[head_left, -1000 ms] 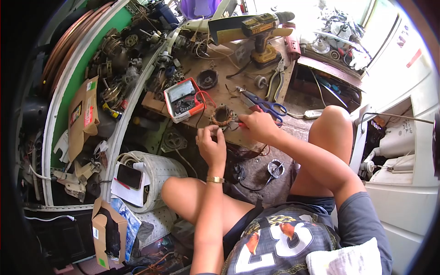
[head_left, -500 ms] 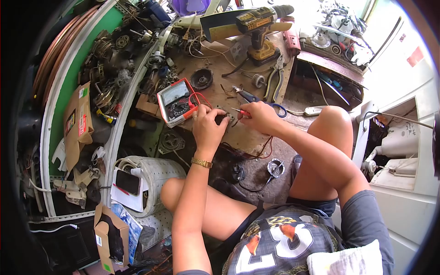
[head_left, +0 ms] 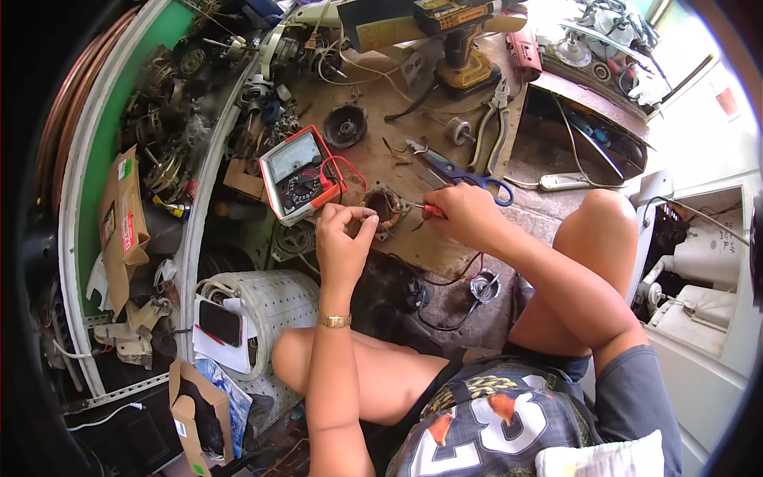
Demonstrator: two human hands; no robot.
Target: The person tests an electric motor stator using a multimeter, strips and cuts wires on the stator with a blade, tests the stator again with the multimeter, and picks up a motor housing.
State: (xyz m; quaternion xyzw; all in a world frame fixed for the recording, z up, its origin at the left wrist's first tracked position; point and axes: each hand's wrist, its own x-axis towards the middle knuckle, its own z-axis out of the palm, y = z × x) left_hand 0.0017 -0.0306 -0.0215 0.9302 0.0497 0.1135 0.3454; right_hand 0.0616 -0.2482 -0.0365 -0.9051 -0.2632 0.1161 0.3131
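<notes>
A motor stator with copper windings [head_left: 384,208] lies on the wooden board between my hands. My right hand [head_left: 462,213] is closed on a red test probe [head_left: 434,210], its thin tip pointing left at the stator's right edge. At the stator's lower left, my left hand [head_left: 340,240] has thumb and forefinger pinched together; whatever is between them is too small to name. Just beyond that hand sits an analog multimeter [head_left: 300,175] in a red-edged case, a red lead curling from it. Blue-handled scissors [head_left: 461,173] lie beyond my right hand.
Pliers [head_left: 490,127], a yellow cordless drill [head_left: 465,67] and a round dark motor cover [head_left: 345,126] are on the board. Left of me, a phone [head_left: 220,322] rests on paper over a white perforated drum [head_left: 278,298]. Motor parts crowd the left shelf; a white appliance [head_left: 699,270] stands right.
My left hand has drawn back toward me and left, uncovering the stator. My right hand keeps hold of the red probe. The whole view has shifted slightly.
</notes>
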